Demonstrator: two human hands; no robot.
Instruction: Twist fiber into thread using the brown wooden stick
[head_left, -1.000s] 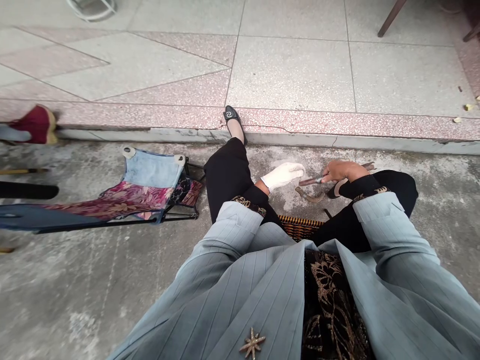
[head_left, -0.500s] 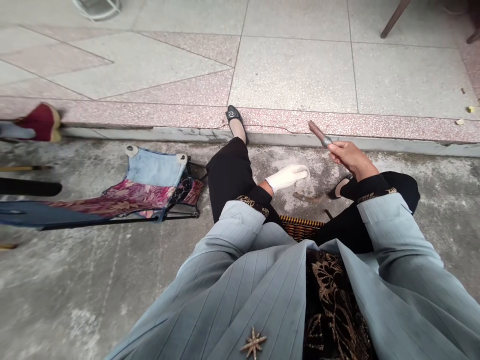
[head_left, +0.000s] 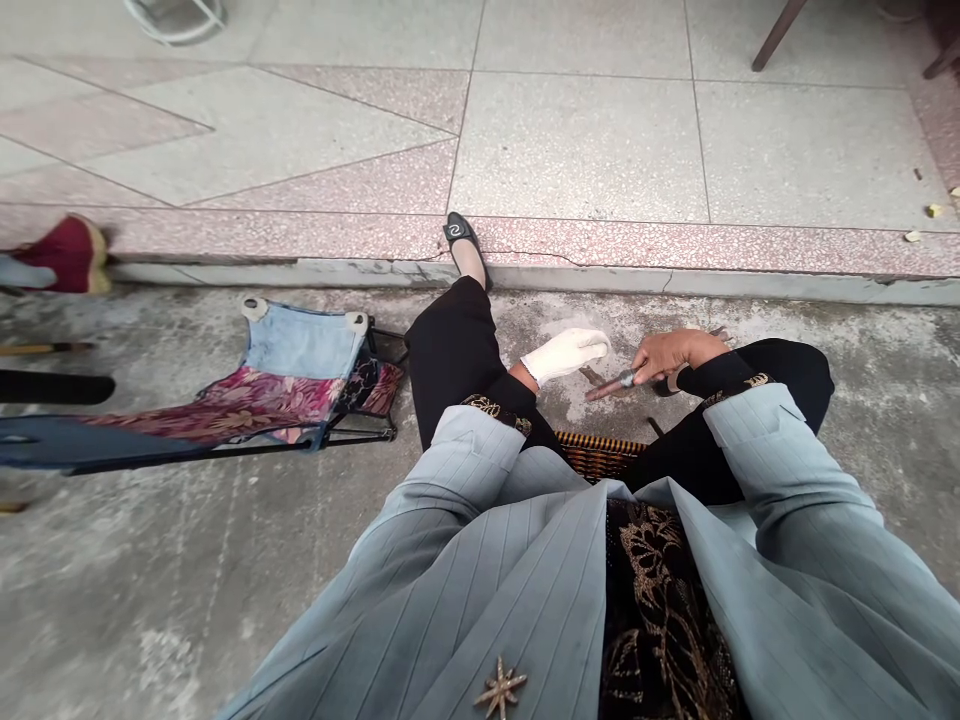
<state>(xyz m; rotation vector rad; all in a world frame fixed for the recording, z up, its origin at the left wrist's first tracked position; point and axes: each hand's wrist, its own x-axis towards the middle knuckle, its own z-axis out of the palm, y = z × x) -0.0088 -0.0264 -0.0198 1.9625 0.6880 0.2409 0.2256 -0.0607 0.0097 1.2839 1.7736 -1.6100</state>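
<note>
My right hand (head_left: 671,355) is bare and wrapped round a brown stick (head_left: 606,387) with silvery wire (head_left: 627,378) wound about its middle. The stick's front end points left and slightly down, and its far end shows beyond my wrist. Close by on the left is my left hand (head_left: 566,354), in a white knit glove, fingers bent together; whatever they may pinch at the tips is too small to make out. A curved brown piece (head_left: 592,376) lies on the concrete below, largely hidden behind the stick and my right hand.
A woven seat edge (head_left: 596,455) shows between my legs. To the left stands a low folding chair (head_left: 300,340) with blue and floral cloth. Ahead runs a raised tiled step (head_left: 570,240), where my left shoe (head_left: 459,232) rests. Another person's red shoe (head_left: 71,255) is at far left.
My right hand swung the wire-wound stick up and forward, then brought it back down and to the left, over the curved piece. My gloved left hand has barely moved.
</note>
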